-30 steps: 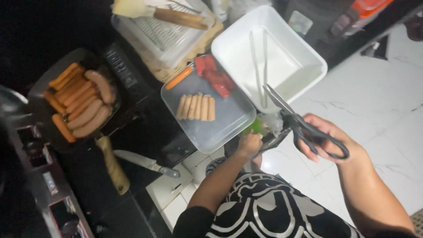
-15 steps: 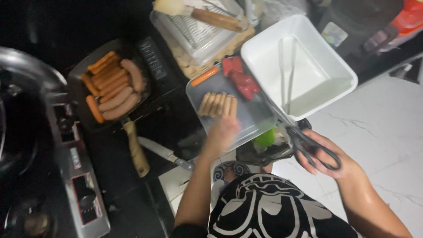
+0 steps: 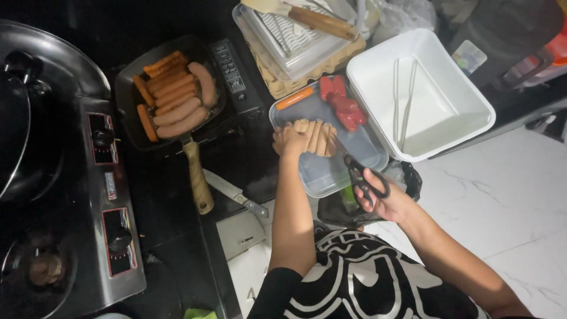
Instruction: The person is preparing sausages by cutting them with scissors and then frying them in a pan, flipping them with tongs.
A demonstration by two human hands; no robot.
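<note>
at the clear tray (image 3: 339,171), head view: left hand (image 3: 289,140) rests on the pale sausages (image 3: 319,136) lying in a row inside the tray, fingers curled over the end of the row; whether one is actually gripped cannot be told. right hand (image 3: 384,198) is closed through the handles of black scissors (image 3: 359,177), blades pointing up over the tray's near right edge. red sausage pieces (image 3: 342,106) and one orange sausage (image 3: 294,98) lie at the tray's far end. right of the tray, touching it, stands a white tub (image 3: 472,100) holding tongs (image 3: 403,100). left of the tray, a black pan (image 3: 127,100) of browned sausages (image 3: 174,100) sits on a portable stove (image 3: 233,71). a knife (image 3: 233,192) lies near the tray's lower left.
</note>
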